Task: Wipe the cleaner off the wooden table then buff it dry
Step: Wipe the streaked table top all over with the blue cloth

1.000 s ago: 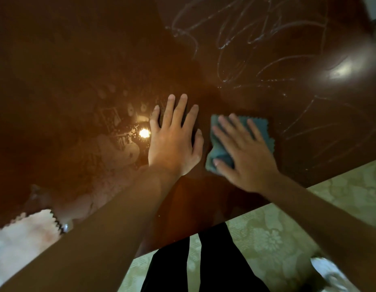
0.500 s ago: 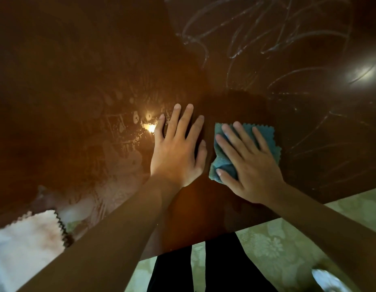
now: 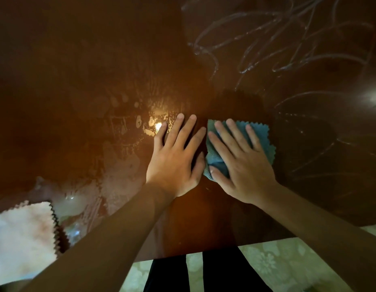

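We are mid-wipe: our right hand (image 3: 244, 163) presses the blue cloth (image 3: 259, 133) flat with straight fingers (image 3: 235, 131), our left hand (image 3: 174, 161) spread bare on the tabletop (image 3: 77, 60). Next, we judge, the cloth must sweep the cleaner streaks (image 3: 267, 39) toward the far right corner.

No readable text, label or number anywhere (only cleaner scribbles (image 3: 267, 45)).

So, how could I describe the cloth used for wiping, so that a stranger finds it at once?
Start from the glossy dark brown wooden table and find the two hands lying side by side near its front edge. The small blue zigzag-edged cloth lies flat under the right hand. The other cloth, at the far left, is white and untouched.
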Demonstrator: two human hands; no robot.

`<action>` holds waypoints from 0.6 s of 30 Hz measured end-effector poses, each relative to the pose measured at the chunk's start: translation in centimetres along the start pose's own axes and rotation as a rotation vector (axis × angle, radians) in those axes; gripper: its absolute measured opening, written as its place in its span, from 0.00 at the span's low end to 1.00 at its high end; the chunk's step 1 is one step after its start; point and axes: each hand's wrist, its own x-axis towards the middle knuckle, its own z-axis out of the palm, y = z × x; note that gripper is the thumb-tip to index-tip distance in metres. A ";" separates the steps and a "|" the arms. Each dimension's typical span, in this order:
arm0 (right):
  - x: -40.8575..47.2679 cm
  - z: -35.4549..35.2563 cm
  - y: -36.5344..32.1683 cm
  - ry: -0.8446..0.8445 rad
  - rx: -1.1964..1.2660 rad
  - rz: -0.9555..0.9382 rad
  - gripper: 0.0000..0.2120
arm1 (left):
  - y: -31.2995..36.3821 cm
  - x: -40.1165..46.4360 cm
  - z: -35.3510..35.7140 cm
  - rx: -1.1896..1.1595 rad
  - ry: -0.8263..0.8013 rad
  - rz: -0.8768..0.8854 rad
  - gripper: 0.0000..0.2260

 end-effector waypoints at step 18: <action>-9.4 1.6 -9.8 -0.102 0.039 -0.173 0.36 | 0.2 0.0 -1.0 -0.252 0.057 -0.061 0.20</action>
